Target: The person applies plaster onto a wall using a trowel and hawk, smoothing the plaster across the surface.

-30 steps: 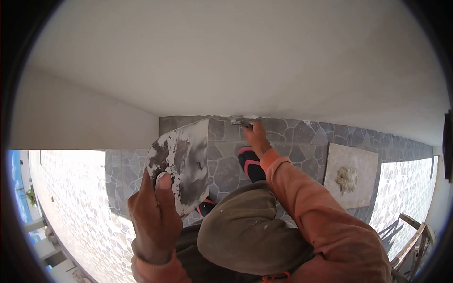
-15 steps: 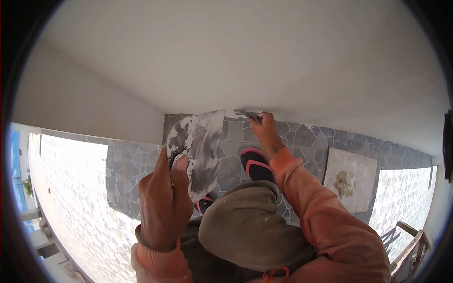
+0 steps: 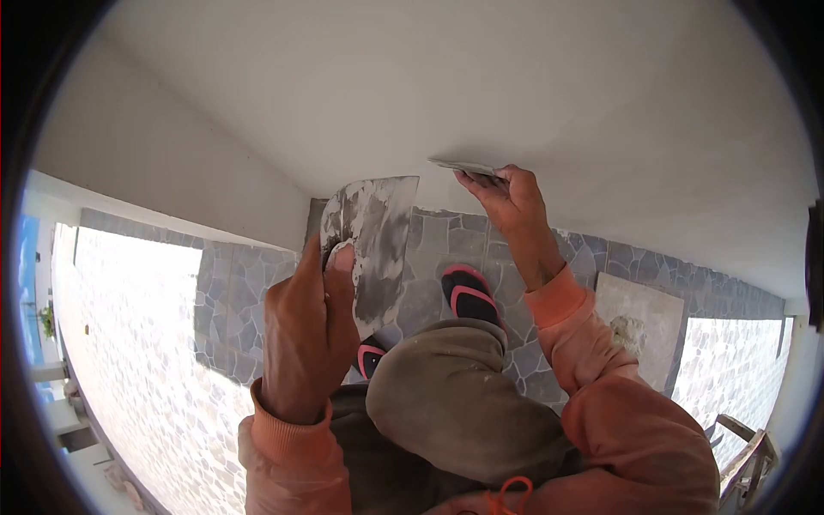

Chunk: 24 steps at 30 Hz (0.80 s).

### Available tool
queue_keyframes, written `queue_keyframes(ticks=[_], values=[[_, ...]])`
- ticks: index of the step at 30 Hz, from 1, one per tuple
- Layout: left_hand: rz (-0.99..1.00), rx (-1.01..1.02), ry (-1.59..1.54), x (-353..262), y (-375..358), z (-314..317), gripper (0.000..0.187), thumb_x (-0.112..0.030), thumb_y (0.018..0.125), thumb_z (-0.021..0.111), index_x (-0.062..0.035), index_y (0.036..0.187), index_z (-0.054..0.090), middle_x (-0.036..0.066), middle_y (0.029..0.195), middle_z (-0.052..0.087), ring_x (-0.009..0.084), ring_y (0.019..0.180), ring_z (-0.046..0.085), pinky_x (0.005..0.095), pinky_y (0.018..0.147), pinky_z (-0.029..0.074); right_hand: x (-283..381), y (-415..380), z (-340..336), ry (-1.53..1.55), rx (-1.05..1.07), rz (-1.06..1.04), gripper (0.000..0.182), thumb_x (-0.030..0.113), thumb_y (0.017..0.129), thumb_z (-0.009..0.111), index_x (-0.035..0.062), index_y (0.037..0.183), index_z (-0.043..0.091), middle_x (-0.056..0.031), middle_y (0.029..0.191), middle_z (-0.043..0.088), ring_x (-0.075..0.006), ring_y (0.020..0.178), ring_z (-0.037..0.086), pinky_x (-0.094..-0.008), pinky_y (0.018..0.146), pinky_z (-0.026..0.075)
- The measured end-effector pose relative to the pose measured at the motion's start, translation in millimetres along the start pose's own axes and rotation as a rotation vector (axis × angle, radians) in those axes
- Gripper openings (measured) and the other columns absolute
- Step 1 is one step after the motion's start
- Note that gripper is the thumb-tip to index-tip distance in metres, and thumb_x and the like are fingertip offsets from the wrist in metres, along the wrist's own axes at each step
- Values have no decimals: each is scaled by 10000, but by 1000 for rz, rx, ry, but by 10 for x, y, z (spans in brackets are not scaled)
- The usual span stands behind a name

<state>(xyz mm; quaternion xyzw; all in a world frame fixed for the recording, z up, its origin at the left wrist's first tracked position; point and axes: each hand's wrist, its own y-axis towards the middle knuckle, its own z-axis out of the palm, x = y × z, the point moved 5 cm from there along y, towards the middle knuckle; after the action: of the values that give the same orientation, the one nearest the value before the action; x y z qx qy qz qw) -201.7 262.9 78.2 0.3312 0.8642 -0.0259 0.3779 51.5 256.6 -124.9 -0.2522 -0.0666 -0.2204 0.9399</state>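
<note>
My left hand (image 3: pixel 309 330) grips a broad, flat plate (image 3: pixel 378 236) smeared with white and dark grey paste, the thumb lying on its face. To the right, my right hand (image 3: pixel 515 202) is closed on a thin flat scraper (image 3: pixel 468 166), whose blade lies at the pale wall (image 3: pixel 481 77) above the floor line. Whether the blade's edge touches the wall all along cannot be made out. The plate's upper edge is just left of and below the scraper.
The stone-patterned floor (image 3: pixel 425 253) meets the wall below the scraper. A board (image 3: pixel 644 343) with a lump of paste (image 3: pixel 628 333) lies at the right. My sandalled foot (image 3: pixel 470 296) is near the wall. A wooden frame (image 3: pixel 747 455) stands at the lower right.
My right hand and the scraper have moved up the wall from the floor line and slightly right. My left hand and the plate have shifted slightly up and right.
</note>
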Motion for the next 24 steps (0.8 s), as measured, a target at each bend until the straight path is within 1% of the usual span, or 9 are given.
queue_keyframes(ticks=[2, 5, 7, 9, 11, 12, 15, 18, 24], values=[[39, -32, 56, 20, -17, -16, 241, -29, 923, 509, 146, 1087, 524, 153, 522, 498, 247, 406, 507, 321, 416, 368, 52, -174, 81, 57, 127, 18, 383, -44, 832, 369, -85, 1213, 383, -255, 1309, 378, -412, 1270, 372, -603, 1041, 357], [-6, -59, 58, 62, -16, -13, 233, -80, 943, 488, 129, 1033, 536, 128, 523, 494, 200, 424, 465, 319, 422, 336, -37, -339, -287, -86, 24, 29, 469, -37, 815, 357, -99, 1277, 308, -290, 1333, 334, -447, 1302, 303, -620, 1088, 266], [7, -117, 73, 61, -32, -7, 300, -210, 1003, 418, 45, 946, 567, 53, 496, 443, 94, 437, 340, 302, 432, 248, -185, -162, -859, -75, -64, 52, 471, -29, 799, 381, -95, 1263, 332, -287, 1330, 354, -438, 1286, 334, -622, 1078, 281], [-31, -133, 7, 69, -5, 45, 323, -237, 1003, 415, 34, 898, 555, 46, 510, 453, 89, 452, 344, 300, 445, 251, -332, 90, -1470, -17, -209, 103, 456, -16, 801, 383, -90, 1251, 354, -271, 1319, 378, -424, 1269, 364, -618, 1074, 290], [-54, -101, 8, 86, -13, 42, 332, -246, 1003, 413, 30, 880, 549, 41, 516, 456, 87, 458, 343, 294, 449, 248, -378, 354, -1978, -43, -176, 39, 430, 13, 816, 383, -78, 1236, 377, -253, 1306, 398, -406, 1246, 392, -606, 1068, 308], [-38, 28, 68, 49, 11, 5, 225, -31, 944, 467, 133, 1086, 531, 191, 646, 592, 267, 462, 545, 315, 449, 376, -383, 472, -2152, -58, -156, 9, 417, 27, 823, 383, -72, 1228, 389, -244, 1300, 408, -397, 1234, 406, -600, 1066, 317], [-69, 46, 53, 72, 41, 37, 225, -39, 950, 461, 132, 1078, 531, 191, 648, 593, 267, 463, 546, 319, 449, 378, -397, 715, -2443, -8, -234, -22, 372, 31, 828, 412, -47, 1191, 429, -201, 1273, 434, -382, 1186, 443, -630, 1011, 352], [-88, 68, 48, 73, 71, 61, 238, -52, 954, 458, 137, 1081, 526, 195, 658, 599, 274, 481, 566, 323, 458, 393, -386, 878, -2486, -93, -95, -97, 360, 55, 830, 417, -35, 1178, 440, -205, 1248, 448, -334, 1179, 450, -595, 1013, 376], [-112, 95, 55, 63, 107, 133, 244, -68, 955, 457, 102, 1114, 533, 189, 672, 609, 266, 513, 592, 317, 478, 413, -367, 1003, -2400, 43, -266, -83, 322, 108, 811, 682, -32, 1057, 529, -109, 941, 613, -209, 826, 624, -329, 806, 510]])
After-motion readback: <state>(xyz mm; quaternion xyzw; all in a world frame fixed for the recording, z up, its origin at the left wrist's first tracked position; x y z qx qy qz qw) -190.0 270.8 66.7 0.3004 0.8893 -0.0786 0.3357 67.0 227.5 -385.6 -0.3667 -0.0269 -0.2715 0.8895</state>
